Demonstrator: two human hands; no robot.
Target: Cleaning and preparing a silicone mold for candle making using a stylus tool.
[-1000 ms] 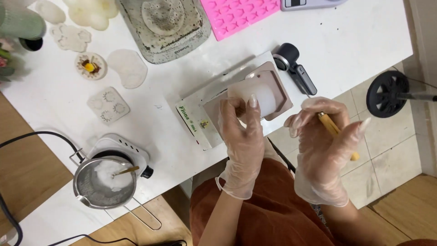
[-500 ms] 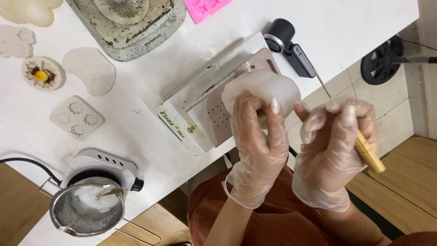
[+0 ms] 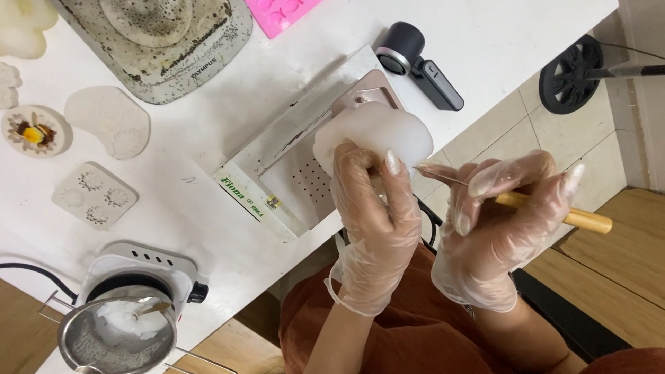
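The left hand (image 3: 374, 221), in a thin clear glove, is curled around the near side of a white wax piece (image 3: 377, 138), thumb and fingers closed on it so the rounded lump stands up out of the grip and hangs over the near edge of the white worktop (image 3: 526, 34). The right hand (image 3: 495, 235), gloved the same way, lies just beside it, to the right and a little nearer the body, with its fingers pinched together on a wooden-handled needle tool (image 3: 554, 211). That tool's long axis runs nearly level: the wooden handle sticks out to the right past the palm, and the thin metal tip points left toward the wax piece's right flank, close to the left thumb. Whether the tip touches the wax cannot be told. So the wax lies left of and slightly beyond the right hand, along the line of the needle.

Behind the wax, a flat machine with a perforated plate (image 3: 291, 173) sits at the worktop's near edge. Toward the far edge are a grimy grey tray (image 3: 173, 41) and a pink mould (image 3: 284, 10), with a black handheld device (image 3: 419, 59) to their right. At the near left corner a small metal pot (image 3: 114, 336) of white wax rests on a little hotplate (image 3: 142, 270).
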